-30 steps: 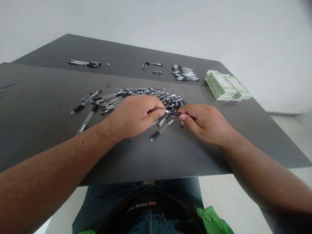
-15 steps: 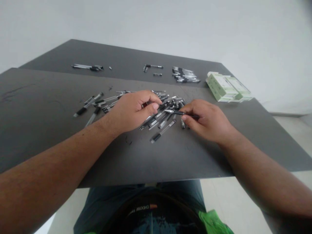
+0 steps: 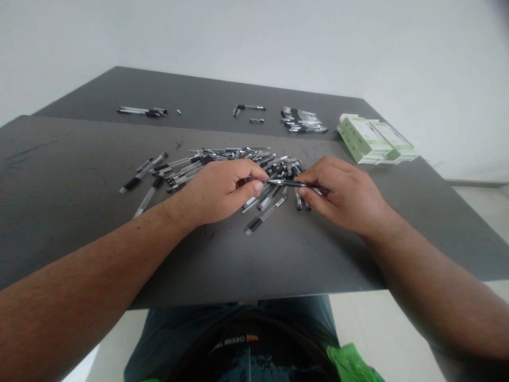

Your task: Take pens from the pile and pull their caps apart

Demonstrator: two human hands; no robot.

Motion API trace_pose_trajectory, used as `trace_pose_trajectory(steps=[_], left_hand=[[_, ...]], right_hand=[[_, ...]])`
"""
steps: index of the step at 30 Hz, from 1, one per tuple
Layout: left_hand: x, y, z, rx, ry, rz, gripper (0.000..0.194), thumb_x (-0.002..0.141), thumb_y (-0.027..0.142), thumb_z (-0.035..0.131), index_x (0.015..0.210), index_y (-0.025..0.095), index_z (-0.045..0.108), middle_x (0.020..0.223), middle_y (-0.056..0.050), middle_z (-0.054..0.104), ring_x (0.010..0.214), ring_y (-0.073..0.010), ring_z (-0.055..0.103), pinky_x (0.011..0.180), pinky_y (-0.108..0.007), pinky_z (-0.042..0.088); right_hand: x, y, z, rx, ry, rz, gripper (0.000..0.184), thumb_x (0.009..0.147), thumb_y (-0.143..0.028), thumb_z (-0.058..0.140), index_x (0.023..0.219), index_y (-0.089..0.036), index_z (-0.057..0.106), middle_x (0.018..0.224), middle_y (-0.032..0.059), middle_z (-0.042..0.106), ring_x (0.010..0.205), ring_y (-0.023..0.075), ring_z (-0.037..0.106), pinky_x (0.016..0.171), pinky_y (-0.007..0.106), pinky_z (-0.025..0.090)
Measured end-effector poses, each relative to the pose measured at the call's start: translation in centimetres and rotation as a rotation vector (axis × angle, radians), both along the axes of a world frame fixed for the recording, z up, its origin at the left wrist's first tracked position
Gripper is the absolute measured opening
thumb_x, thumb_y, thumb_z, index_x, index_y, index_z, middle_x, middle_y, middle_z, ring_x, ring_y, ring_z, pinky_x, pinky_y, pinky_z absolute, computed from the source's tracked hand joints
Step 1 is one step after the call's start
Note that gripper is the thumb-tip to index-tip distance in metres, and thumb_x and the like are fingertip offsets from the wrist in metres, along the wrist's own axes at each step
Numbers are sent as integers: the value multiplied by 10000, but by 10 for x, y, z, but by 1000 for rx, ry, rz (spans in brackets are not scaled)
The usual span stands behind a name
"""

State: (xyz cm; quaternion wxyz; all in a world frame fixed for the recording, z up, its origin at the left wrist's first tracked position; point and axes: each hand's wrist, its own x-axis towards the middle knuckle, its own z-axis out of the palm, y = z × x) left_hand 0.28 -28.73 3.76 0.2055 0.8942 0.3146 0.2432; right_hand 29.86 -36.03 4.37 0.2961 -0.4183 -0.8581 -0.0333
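My right hand [image 3: 342, 193] is closed around a black pen [image 3: 289, 183], thumb and fingers on its dark barrel. The pen lies nearly level, its silvery pointed tip toward the left. At that tip my left hand [image 3: 225, 188] has thumb and forefinger pinched together; whether they grip the tip itself or a small piece is too small to tell. Below and behind both hands spreads a loose pile of pens [image 3: 274, 170] with clear barrels and black grips, partly hidden by my left hand. A single pen [image 3: 265, 215] lies just in front of the pile.
On the far part of the dark table [image 3: 254, 265] are a small bundle of pens [image 3: 143, 111], a pen with small parts [image 3: 251, 107], and a neater stack of pens [image 3: 303, 121]. Green-and-white boxes [image 3: 368, 139] stand at the right. A wall [image 3: 254, 42] rises behind.
My left hand has moved slightly right and down, so its fingertips now meet the pen's tip. My right hand keeps its hold on the pen with little movement.
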Motion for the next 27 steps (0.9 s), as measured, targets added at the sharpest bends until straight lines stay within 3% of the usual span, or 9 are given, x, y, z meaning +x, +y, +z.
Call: trace_pose_trajectory(steps=[4,11,17,23,27], left_hand=[[0,-1,-2,8,-13,-6,347,1025,359,605,1222,229,859,1144,-43,891,1040,-225,827,928,-323,603],[0,-4,-1,47,-114,52,400,1047,239,523,1313,220,820,884,10,830,720,-160,734,756,-299,564],[1,-7,-1,226,-80,-16,336,1044,181,503,1137,195,826,1090,-60,867,1039,-223,799,1007,-360,604],[5,-9,-5,294,72,-132,288,1111,334,561,1125,192,811,992,-72,823,996,-259,775,907,-373,584],[7,-9,-7,327,131,-105,328,1157,327,505,1075,189,792,998,-82,808,1020,-267,766,901,-377,565]], right_hand=[[-1,-1,1,5,-15,14,83,1047,-232,725,1110,-233,779,981,69,796,880,249,752,771,378,581],[-2,-2,0,3,-11,9,87,1047,-232,710,1106,-230,775,973,68,791,881,252,757,767,377,579],[-10,-5,-3,-16,-60,23,124,1059,-222,685,1135,-226,783,1049,88,817,914,263,771,791,383,592],[-15,-8,-6,-8,-88,1,141,1077,-258,678,1150,-243,798,1041,85,819,942,271,773,805,383,607],[-15,-8,-6,-2,-84,4,155,1090,-257,672,1158,-225,808,1022,87,829,914,258,778,803,374,614]])
